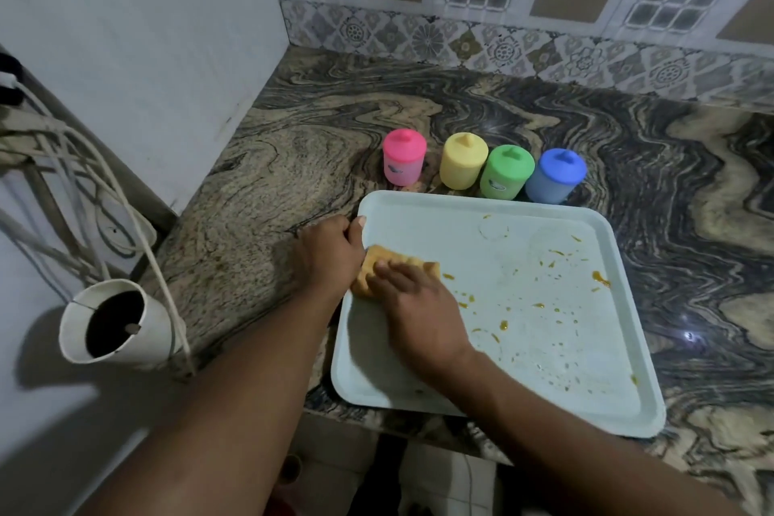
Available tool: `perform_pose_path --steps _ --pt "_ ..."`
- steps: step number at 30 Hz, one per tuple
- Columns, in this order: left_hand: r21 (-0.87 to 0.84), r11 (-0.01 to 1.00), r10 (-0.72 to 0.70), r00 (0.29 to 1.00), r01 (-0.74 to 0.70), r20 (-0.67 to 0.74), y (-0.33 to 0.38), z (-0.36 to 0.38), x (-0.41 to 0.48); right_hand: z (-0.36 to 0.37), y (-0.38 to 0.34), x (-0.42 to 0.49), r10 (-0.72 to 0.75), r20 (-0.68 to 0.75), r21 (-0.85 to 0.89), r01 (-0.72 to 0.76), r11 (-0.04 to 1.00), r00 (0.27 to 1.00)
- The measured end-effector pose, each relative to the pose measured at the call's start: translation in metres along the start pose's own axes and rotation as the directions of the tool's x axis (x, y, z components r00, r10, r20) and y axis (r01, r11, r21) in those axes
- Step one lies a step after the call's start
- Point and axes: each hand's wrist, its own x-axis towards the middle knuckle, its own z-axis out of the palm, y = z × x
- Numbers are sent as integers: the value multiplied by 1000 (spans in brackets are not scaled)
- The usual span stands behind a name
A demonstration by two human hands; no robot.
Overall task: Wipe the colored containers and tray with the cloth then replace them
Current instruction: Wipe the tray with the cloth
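Note:
A pale blue tray lies on the marbled counter, spotted with orange-yellow smears across its middle and right. My right hand presses flat on a folded yellow cloth at the tray's left side. My left hand grips the tray's left rim, thumb over the edge. Behind the tray, off it, stand a pink container, a yellow container, a green container and a blue container, all lidded and upright in a row.
The counter ends at a white wall on the left and a tiled backsplash behind. Left of the counter edge hang white cables and a white pipe opening. The tray's near corner overhangs the counter's front edge.

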Motion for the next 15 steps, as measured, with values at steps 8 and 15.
perform_pose_path --steps 8,15 --pt "86 995 -45 999 44 14 8 -2 1 -55 5 -77 -46 196 381 -33 924 980" --pt "201 979 -31 998 41 -54 17 5 -9 -86 73 49 257 -12 174 -251 952 966"
